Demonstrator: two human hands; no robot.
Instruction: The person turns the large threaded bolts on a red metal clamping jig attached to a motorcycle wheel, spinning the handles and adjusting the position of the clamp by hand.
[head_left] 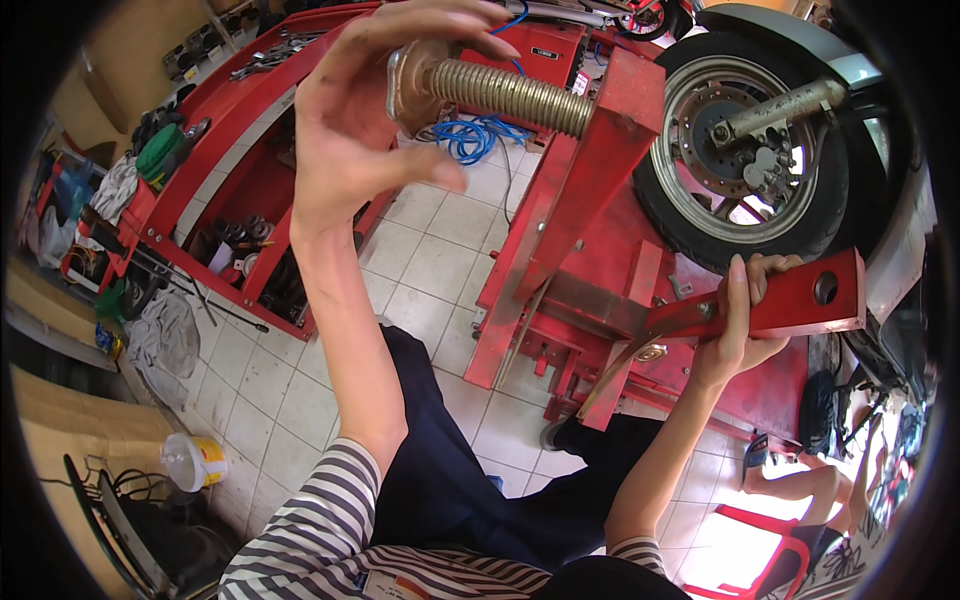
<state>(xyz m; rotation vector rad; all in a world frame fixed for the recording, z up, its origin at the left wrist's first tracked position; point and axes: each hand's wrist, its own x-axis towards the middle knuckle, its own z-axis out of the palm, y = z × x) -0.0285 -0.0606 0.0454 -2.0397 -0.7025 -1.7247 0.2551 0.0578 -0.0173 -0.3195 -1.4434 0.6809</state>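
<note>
My left hand (345, 130) is raised with its fingers curved and spread around the round, worn metal head (408, 88) of a thick threaded screw. The thumb stands off below the head, and whether the palm touches it I cannot tell. The screw (510, 95) runs into a red steel upright (605, 150) of a clamp. Lower on the right, my right hand (745, 320) is wrapped round a red metal bar (810, 297) with a hole near its end. Just beyond the bar stands a motorcycle wheel (745, 145) with a black tyre, on a red platform (690, 385).
A red workbench (215, 110) with tools and open trays is on the left. Blue hose (475, 138) lies coiled on the white tiled floor (415, 255). A white bucket (193, 462) stands at lower left. Another person's legs (815, 490) and a red chair (775, 575) are at lower right.
</note>
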